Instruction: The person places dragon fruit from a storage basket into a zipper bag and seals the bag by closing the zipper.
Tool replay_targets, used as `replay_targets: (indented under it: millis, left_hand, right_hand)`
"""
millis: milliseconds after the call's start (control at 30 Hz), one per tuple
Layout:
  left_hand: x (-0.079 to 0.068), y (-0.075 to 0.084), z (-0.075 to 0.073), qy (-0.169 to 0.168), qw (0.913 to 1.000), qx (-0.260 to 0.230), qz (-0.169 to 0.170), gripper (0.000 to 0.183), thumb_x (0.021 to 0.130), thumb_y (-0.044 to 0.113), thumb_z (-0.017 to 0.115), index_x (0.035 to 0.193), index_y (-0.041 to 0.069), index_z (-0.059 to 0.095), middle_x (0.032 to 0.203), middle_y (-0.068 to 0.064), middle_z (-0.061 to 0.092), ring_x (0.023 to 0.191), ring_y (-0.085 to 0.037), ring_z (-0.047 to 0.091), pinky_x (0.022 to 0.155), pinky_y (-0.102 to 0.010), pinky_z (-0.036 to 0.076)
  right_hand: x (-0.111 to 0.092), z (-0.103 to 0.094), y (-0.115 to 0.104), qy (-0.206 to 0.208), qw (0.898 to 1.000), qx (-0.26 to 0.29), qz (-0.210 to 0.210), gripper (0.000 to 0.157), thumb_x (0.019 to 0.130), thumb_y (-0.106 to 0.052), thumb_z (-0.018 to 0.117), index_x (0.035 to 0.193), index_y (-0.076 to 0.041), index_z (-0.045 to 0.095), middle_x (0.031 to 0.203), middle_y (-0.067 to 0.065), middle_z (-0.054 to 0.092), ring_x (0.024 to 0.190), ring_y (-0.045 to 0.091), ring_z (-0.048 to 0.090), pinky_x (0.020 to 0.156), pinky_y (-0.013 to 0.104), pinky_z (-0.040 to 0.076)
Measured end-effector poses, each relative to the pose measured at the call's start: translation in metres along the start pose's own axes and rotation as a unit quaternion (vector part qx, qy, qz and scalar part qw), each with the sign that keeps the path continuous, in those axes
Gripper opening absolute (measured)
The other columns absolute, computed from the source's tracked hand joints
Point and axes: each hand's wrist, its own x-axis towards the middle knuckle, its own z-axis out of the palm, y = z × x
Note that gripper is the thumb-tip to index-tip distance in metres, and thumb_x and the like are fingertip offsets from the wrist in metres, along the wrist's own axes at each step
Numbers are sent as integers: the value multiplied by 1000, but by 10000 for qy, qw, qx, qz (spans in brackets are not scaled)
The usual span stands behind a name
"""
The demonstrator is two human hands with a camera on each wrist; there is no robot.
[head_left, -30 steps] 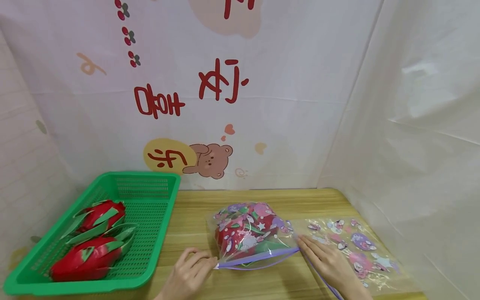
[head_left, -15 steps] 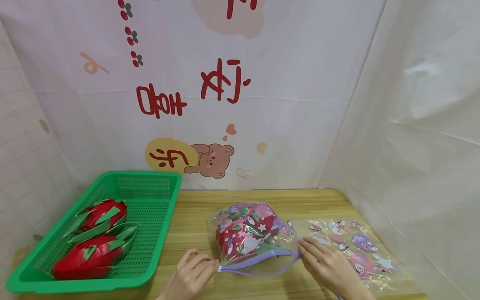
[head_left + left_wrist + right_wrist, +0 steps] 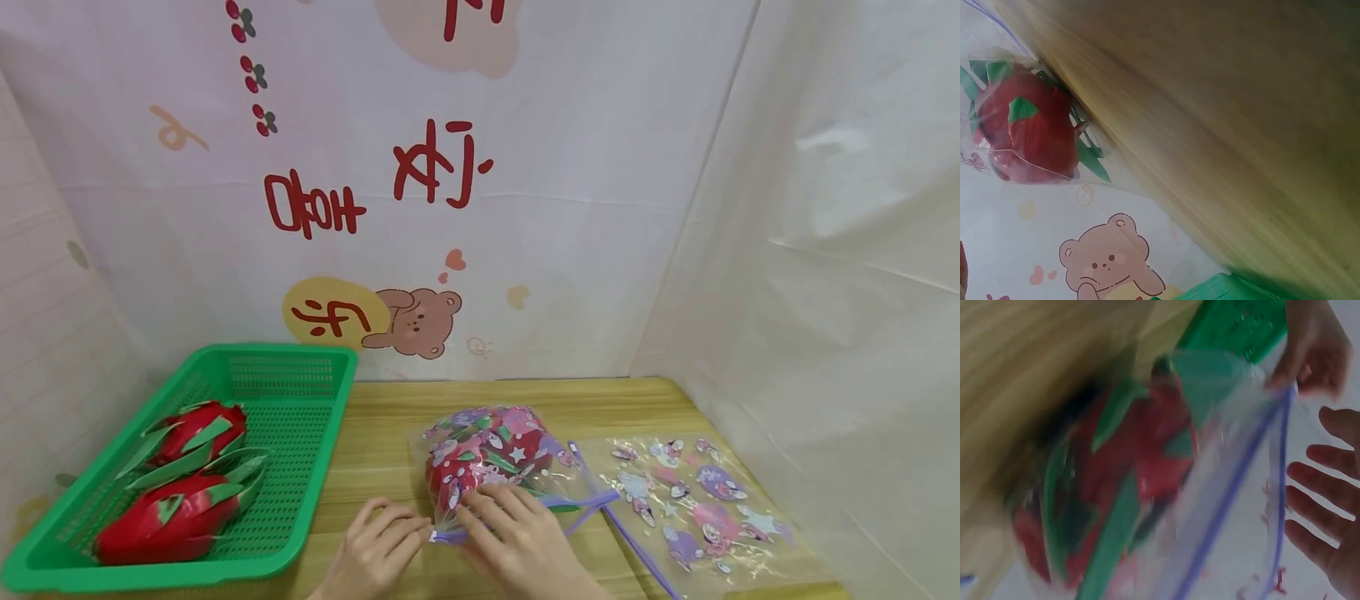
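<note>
A clear zip bag printed with pink and purple pictures lies on the table, its purple zip edge facing me. Red dragon fruit with green leaves fills it; how many is hard to tell. At the bag's left corner, my left hand pinches the end of the zip. My right hand is over the zip edge, close to the left. In the right wrist view its fingers are spread beside the zip, and the two lips of the bag's mouth stand apart. The right wrist view is blurred.
To the left stands a green basket holding two dragon fruit. A flat zip bag with the same prints lies at the right of the wooden table. Printed cloth hangs behind and at the sides.
My right hand has left the bag's right corner and moved left along the zip edge toward my left hand. My left hand keeps its pinch on the left corner.
</note>
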Motion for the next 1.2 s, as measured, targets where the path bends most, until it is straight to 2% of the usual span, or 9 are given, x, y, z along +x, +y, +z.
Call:
replay_targets:
  millis: [67, 167, 333, 467, 600, 800, 1000, 1200]
  left_hand:
    - [0, 0, -1, 1, 10000, -3, -5, 39, 100, 9, 43, 70, 10, 66, 69, 2, 68, 65, -12, 60, 62, -29, 46]
    - [0, 1, -2, 14, 9999, -67, -80, 36, 100, 11, 44, 71, 9, 65, 68, 2, 66, 65, -12, 59, 62, -30, 46]
    - [1, 1, -4, 161, 9995, -231, -136, 30, 99, 13, 47, 74, 7, 61, 68, 2, 64, 65, -12, 58, 61, -31, 45]
    - [0, -2, -3, 276, 9993, -257, 47, 31, 101, 14, 44, 76, 6, 61, 67, 2, 64, 65, -12, 58, 61, -30, 46]
    - [-5, -4, 0, 322, 9988, -242, 261, 41, 104, 20, 35, 75, 6, 62, 66, 2, 65, 65, -12, 58, 60, -31, 46]
    - [-4, -3, -1, 238, 9993, -179, 237, 33, 101, 10, 41, 77, 5, 63, 67, 1, 65, 64, -11, 58, 61, -29, 46]
    - [1, -3, -4, 79, 9997, -56, 208, 34, 100, 6, 41, 76, 4, 66, 67, 0, 66, 63, -10, 57, 61, -26, 47]
    - [2, -9, -8, 138, 9989, 178, 417, 38, 99, 6, 44, 70, 9, 69, 65, 2, 66, 61, -9, 56, 57, -26, 44]
  right_hand:
    - [5, 12, -9, 195, 9996, -60, -205, 28, 92, -38, 56, 97, -16, 73, 97, -3, 73, 89, 12, 67, 79, 25, 56]
    - [8, 26, -18, 403, 9984, -156, -377, 27, 95, -34, 53, 94, -16, 73, 95, -4, 73, 87, 11, 67, 78, 24, 56]
    - [6, 37, -25, 625, 9968, -150, -473, 32, 100, -26, 46, 91, -15, 75, 90, -4, 75, 84, 11, 69, 77, 25, 57]
    - [9, 39, -26, 818, 9953, -43, -508, 35, 101, -20, 44, 87, -13, 74, 85, -4, 74, 80, 10, 68, 74, 23, 56]
    - [14, 39, -26, 992, 9933, -63, -596, 37, 101, -16, 42, 81, -12, 74, 79, -4, 73, 77, 10, 68, 70, 20, 56]
    - [14, 43, -27, 1053, 9914, -258, -735, 39, 101, -10, 40, 79, -11, 72, 76, -3, 72, 74, 10, 68, 68, 19, 56]
    - [2, 43, -20, 881, 9916, -385, -860, 38, 100, -6, 39, 80, -10, 71, 77, -2, 72, 76, 10, 68, 71, 19, 56]
    - [-14, 37, -10, 906, 9919, -350, -818, 37, 99, -3, 38, 81, -8, 70, 79, -1, 72, 76, 13, 68, 70, 21, 57]
